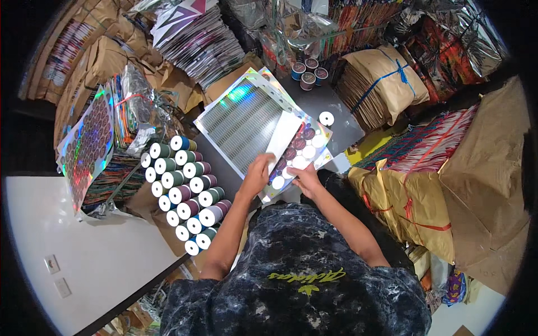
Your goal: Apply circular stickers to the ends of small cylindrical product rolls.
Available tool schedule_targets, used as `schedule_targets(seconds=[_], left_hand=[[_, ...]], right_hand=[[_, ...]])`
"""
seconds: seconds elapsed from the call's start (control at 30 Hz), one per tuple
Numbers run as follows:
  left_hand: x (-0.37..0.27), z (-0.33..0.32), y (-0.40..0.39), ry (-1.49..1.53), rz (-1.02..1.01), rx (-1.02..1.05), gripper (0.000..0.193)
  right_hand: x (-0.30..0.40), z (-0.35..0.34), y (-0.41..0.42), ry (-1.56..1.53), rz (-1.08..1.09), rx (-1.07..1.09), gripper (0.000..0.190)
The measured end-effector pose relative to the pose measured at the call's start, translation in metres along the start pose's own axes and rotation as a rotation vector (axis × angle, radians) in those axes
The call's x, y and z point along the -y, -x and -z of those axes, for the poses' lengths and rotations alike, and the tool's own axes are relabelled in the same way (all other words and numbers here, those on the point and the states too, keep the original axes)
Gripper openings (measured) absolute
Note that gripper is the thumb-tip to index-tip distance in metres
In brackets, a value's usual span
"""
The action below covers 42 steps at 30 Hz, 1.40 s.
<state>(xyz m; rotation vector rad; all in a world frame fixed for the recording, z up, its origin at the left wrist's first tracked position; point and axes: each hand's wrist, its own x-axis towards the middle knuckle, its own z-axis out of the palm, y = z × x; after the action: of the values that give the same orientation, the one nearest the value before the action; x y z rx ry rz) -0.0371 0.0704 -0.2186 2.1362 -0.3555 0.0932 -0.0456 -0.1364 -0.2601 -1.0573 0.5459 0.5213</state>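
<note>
My left hand (257, 174) grips the left side of a holographic sheet of round stickers (298, 143), near a plain white strip (284, 133) that covers or folds back over part of it. At the sheet's lower edge is my right hand (309, 181), its thumb and fingertips closed on the sheet beside the round stickers. Some circles show dark red printed labels; others are blank white. Whether a sticker is lifted between the fingers cannot be told. Beneath lies a larger silvery sheet (241, 122) with a grid of fine lines.
Rows of white-ended thread spools (180, 193) lie stacked at left. Several spools with labelled ends (309, 75) stand at the back, and one white-ended spool (326, 119) stands nearer. Another sticker sheet (88, 151) leans at far left. Paper-wrapped bundles (384, 80) surround the dark tabletop (346, 130).
</note>
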Motion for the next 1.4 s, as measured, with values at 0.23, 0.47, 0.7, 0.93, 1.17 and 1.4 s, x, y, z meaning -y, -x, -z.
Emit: schedule_targets(seconds=[0.23, 0.47, 0.7, 0.93, 1.17, 1.4], left_hand=[[-0.023, -0.001, -0.008, 0.051, 0.053, 0.109, 0.028], [-0.013, -0.004, 0.006, 0.038, 0.050, 0.194, 0.022], [0.004, -0.013, 0.016, -0.076, 0.076, 0.213, 0.024], [0.006, -0.015, 0.021, -0.091, 0.140, 0.212, 0.027], [0.007, -0.016, 0.022, -0.084, 0.127, 0.178, 0.027], [0.007, -0.019, 0.019, -0.043, 0.126, 0.145, 0.024]], right_hand=[[-0.009, 0.001, -0.004, 0.080, -0.241, 0.030, 0.032], [-0.006, -0.002, 0.003, 0.043, -0.241, 0.026, 0.034], [-0.012, -0.005, 0.005, 0.041, -0.227, 0.123, 0.031], [-0.021, 0.001, -0.003, 0.069, -0.200, 0.055, 0.033], [-0.020, 0.000, -0.003, 0.045, -0.267, 0.007, 0.034], [-0.017, 0.000, 0.000, 0.127, -0.192, -0.001, 0.032]])
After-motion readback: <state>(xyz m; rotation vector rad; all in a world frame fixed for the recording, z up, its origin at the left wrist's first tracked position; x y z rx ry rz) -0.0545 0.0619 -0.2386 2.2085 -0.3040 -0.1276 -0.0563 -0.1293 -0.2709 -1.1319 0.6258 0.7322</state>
